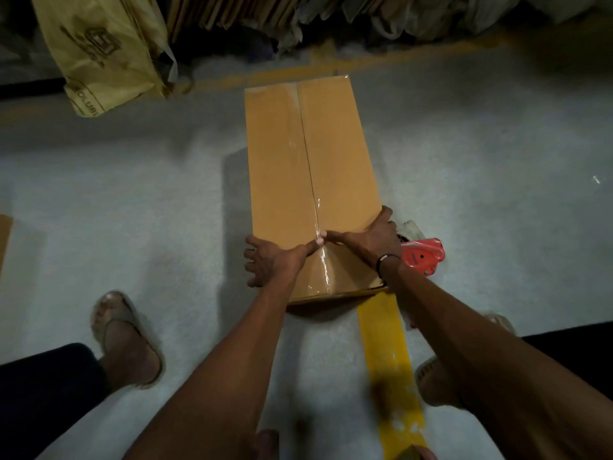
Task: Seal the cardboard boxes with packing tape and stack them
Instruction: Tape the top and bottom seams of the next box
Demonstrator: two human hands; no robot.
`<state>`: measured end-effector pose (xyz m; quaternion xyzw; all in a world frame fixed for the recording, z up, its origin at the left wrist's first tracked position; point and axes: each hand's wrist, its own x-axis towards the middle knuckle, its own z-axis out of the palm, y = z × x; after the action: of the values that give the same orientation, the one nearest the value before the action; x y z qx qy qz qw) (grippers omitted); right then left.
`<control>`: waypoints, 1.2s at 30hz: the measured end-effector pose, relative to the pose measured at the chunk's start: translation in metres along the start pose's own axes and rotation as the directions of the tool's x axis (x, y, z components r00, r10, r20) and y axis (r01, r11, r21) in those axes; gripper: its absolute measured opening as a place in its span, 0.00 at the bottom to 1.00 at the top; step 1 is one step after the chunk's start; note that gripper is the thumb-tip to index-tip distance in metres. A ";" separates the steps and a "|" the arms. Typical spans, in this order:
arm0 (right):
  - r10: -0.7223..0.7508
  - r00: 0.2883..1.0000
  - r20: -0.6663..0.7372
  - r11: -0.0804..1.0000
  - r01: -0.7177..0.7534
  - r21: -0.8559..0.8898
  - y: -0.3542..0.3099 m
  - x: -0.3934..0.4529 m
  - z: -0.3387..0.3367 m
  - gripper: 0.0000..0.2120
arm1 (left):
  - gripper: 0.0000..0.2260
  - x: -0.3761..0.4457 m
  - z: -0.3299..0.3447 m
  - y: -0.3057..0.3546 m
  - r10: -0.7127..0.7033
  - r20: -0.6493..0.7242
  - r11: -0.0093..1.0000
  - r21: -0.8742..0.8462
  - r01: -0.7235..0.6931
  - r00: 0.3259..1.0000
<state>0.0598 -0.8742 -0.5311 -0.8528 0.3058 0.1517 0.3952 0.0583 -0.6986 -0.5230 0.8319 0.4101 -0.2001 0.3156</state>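
Both hands press tape onto a box on a grey warehouse floor.
A yellow floor stripe (386,343) runs nearest; left hand (268,262) and right hand (371,235) lie flat, released, thumbs meeting on the cardboard box's (282,180) taped seam; red tape dispenser (423,257) just beside; flattened cartons (232,11) beyond.

The yellowish plastic bag (102,51) at the upper left bears dark print; only the partial letters "OLUBI" read along its lower edge, the larger logo stays illegible.
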 end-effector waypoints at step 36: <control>-0.014 0.993 0.117 0.938 -0.027 0.346 -0.012 0.019 -0.020 0.54 | 0.32 0.050 -0.045 -0.030 0.391 0.103 0.831 -0.466 -0.303 0.915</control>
<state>0.0822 -0.8916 -0.5208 -0.7584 0.3068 0.1466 0.5560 0.0667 -0.6260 -0.5313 0.7758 0.2535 -0.1213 0.5650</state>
